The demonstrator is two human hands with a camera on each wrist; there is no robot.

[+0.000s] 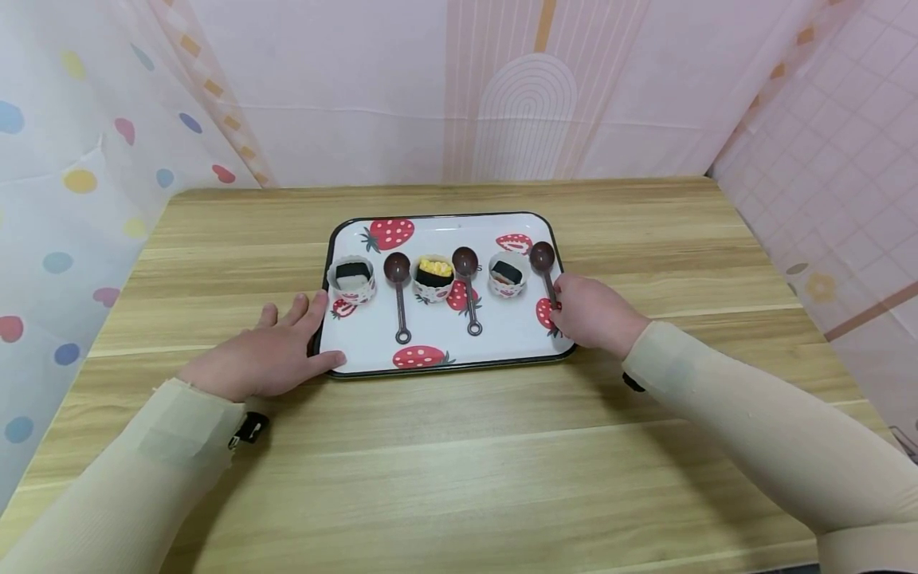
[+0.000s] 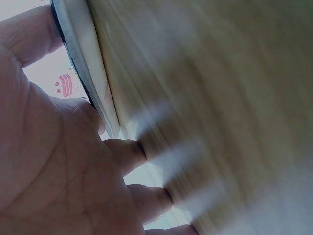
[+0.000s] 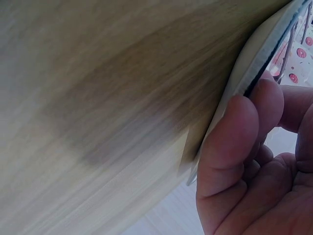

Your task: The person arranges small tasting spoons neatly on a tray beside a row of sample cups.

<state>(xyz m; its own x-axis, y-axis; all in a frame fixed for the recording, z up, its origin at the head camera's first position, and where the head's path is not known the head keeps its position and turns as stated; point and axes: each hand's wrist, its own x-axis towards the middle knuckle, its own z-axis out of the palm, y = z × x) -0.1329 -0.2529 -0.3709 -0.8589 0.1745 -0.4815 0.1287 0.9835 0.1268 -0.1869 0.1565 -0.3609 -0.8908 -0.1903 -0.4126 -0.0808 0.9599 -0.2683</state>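
A white tray with a dark rim and strawberry prints lies on the table. On it, three brown round-bowled spoons stand in a row with three paper cups: the left spoon, the middle spoon and the right spoon. My right hand pinches the handle of the right spoon at the tray's right edge; its fingers hide the handle's end. At the tray's left edge my left hand has its fingers spread, thumb over the rim. It holds nothing.
The left paper cup and the right paper cup hold black-and-white sushi pieces. The middle paper cup has a piece topped with yellow. Patterned cloth hangs behind the wooden table and at both sides.
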